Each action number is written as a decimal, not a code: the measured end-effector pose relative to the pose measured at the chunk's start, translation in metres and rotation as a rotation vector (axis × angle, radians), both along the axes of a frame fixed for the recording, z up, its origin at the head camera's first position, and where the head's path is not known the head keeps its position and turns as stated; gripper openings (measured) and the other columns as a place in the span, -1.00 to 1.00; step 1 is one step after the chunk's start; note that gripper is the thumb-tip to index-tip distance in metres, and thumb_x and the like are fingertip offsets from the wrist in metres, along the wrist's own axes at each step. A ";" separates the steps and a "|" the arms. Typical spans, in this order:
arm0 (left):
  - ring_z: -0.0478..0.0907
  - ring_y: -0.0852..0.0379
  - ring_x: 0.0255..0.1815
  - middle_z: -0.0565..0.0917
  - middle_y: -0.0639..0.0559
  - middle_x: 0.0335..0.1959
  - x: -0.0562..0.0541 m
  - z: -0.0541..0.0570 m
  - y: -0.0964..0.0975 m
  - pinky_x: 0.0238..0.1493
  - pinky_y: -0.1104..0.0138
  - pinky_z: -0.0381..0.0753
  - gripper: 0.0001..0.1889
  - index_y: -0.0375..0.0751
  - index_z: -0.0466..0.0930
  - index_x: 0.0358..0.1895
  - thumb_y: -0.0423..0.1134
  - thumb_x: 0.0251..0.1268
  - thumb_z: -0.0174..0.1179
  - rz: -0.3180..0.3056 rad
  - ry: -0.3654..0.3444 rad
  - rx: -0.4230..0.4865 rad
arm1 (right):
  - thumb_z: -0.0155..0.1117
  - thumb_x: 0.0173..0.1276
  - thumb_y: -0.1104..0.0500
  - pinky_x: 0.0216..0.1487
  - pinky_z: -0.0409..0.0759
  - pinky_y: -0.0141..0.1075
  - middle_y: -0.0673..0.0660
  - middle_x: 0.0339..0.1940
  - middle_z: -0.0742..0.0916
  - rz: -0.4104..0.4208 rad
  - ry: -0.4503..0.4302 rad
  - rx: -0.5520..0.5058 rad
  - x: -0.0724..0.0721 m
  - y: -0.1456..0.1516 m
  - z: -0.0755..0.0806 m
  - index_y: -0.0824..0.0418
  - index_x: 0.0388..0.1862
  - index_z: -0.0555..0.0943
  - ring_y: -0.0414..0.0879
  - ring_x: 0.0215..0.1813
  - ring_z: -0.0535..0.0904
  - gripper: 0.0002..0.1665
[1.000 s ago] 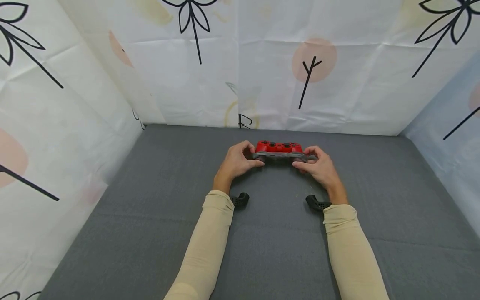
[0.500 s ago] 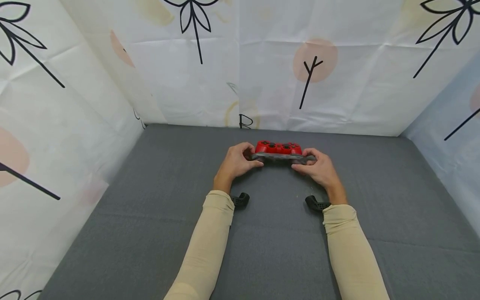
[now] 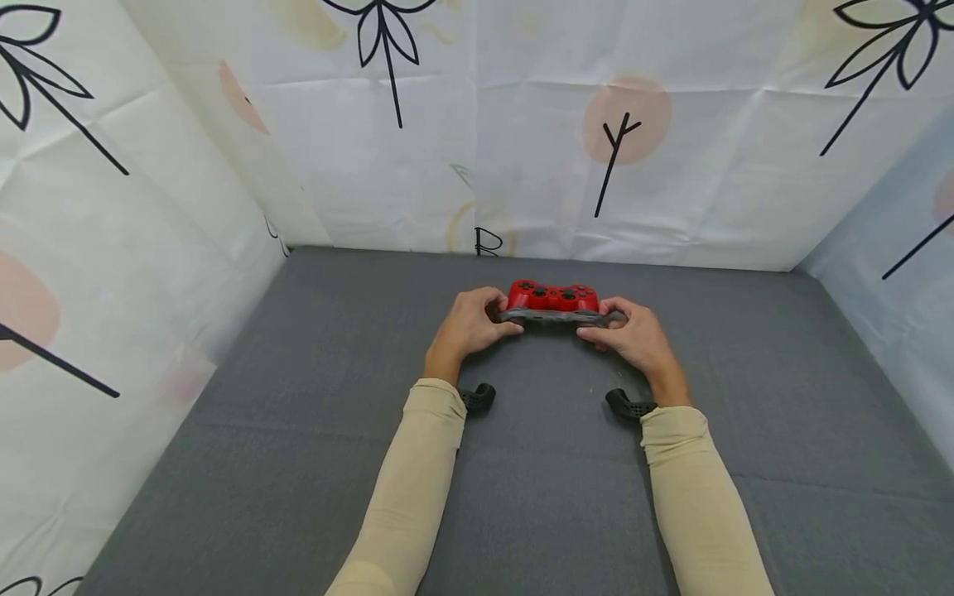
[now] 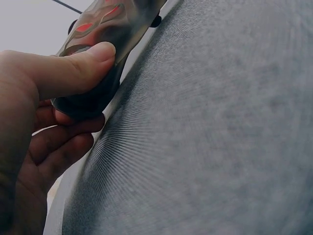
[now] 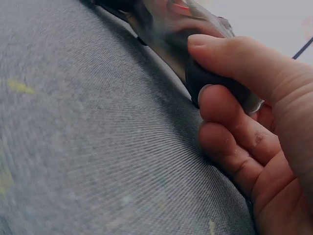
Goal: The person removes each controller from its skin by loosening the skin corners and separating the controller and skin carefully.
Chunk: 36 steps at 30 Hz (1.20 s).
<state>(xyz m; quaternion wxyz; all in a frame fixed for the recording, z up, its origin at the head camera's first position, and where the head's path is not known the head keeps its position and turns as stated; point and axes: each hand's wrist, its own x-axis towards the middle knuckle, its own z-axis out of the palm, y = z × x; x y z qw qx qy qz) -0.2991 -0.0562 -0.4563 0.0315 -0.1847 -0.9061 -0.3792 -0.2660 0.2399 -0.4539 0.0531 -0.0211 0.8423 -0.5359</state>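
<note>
A red game controller [image 3: 553,296] with dark buttons sits at the far side of the table, its button face toward me. Along its near side runs a glossy grey, partly see-through stand-like piece [image 3: 551,316] with dark ends. My left hand [image 3: 477,321] pinches the left end of this piece, thumb on the near side. On the right end, my right hand [image 3: 624,329] has a matching pinch. The left wrist view shows the thumb on the glossy piece [image 4: 117,29], fingers curled beneath. In the right wrist view the glossy piece [image 5: 171,44] shows red reflections, close above the cloth.
Grey cloth [image 3: 537,497] covers the table. White patterned fabric [image 3: 537,149] rises behind it, with more on both sides. Black curved pieces [image 3: 477,398] stick out at both wrists.
The controller has tilted so that more of its red button face shows. The grey piece has dropped slightly toward me. Both hands have kept their grip and barely moved.
</note>
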 end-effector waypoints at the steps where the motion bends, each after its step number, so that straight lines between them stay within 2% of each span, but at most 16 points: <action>1: 0.45 0.11 -0.27 0.51 0.06 -0.34 0.000 0.000 0.000 -0.19 0.25 0.43 -0.60 -0.05 0.47 -0.26 0.00 0.13 0.54 0.003 0.003 -0.003 | 0.63 0.14 -0.08 -0.33 0.52 -0.31 -0.12 -0.69 0.64 0.001 0.006 0.007 0.000 0.000 0.000 0.08 -0.07 0.45 -0.22 -0.41 0.72 -0.41; 8: 0.43 0.10 -0.30 0.49 0.05 -0.36 -0.001 0.002 0.004 -0.22 0.24 0.40 -0.61 -0.06 0.45 -0.30 0.01 0.16 0.51 0.025 0.003 -0.016 | 0.59 0.20 -0.09 -0.26 0.55 -0.32 -0.11 -0.66 0.65 -0.002 0.031 0.031 0.001 0.000 0.001 0.15 -0.07 0.45 -0.22 -0.39 0.75 -0.42; 13: 0.42 0.11 -0.32 0.47 0.04 -0.38 0.000 0.003 0.007 -0.23 0.25 0.38 -0.61 -0.07 0.44 -0.32 0.01 0.17 0.50 0.046 0.021 -0.036 | 0.57 0.21 -0.12 -0.29 0.52 -0.33 -0.11 -0.63 0.69 -0.021 0.037 0.061 0.001 -0.002 0.002 0.14 -0.07 0.47 -0.23 -0.40 0.75 -0.43; 24: 0.44 0.10 -0.35 0.48 0.04 -0.41 0.002 0.004 0.011 -0.28 0.26 0.38 -0.62 -0.08 0.44 -0.34 -0.02 0.18 0.50 0.082 0.031 -0.061 | 0.54 0.25 -0.13 -0.19 0.56 -0.36 -0.06 -0.50 0.76 -0.053 0.038 0.085 0.007 -0.006 0.005 0.19 0.01 0.50 -0.25 -0.35 0.76 -0.41; 36: 0.48 0.10 -0.31 0.54 0.03 -0.36 0.003 0.003 0.016 -0.25 0.28 0.44 -0.68 -0.10 0.50 -0.33 -0.07 0.20 0.48 0.127 0.051 -0.079 | 0.52 0.26 -0.14 -0.22 0.56 -0.41 -0.07 -0.52 0.79 -0.094 0.027 0.119 0.005 -0.011 0.006 0.21 0.05 0.52 -0.28 -0.41 0.75 -0.39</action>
